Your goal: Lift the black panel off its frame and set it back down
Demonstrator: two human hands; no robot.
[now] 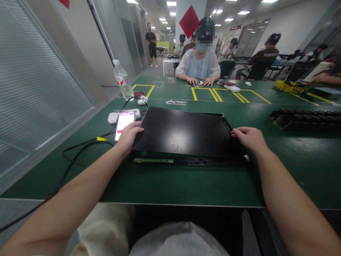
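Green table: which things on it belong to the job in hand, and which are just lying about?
Likely in the job:
black panel, left hand and right hand at its side edges
black frame beneath it, with green circuit strip

Apparently just lying about:
water bottle
phone
white block

Dimmish w/ ceiling lts (171,3) — glare on blk panel (183,131) — slightly blurry.

- Extends bare left forearm (80,193) and bare right forearm (289,192) forward, slanting inward from the lower corners.
- Turns left grip (127,136) inward, with thumb and forefinger directed right.
- Bends right wrist (262,145) inward.
- Pinches with right grip (248,137), fingertips directed left, about level with left grip.
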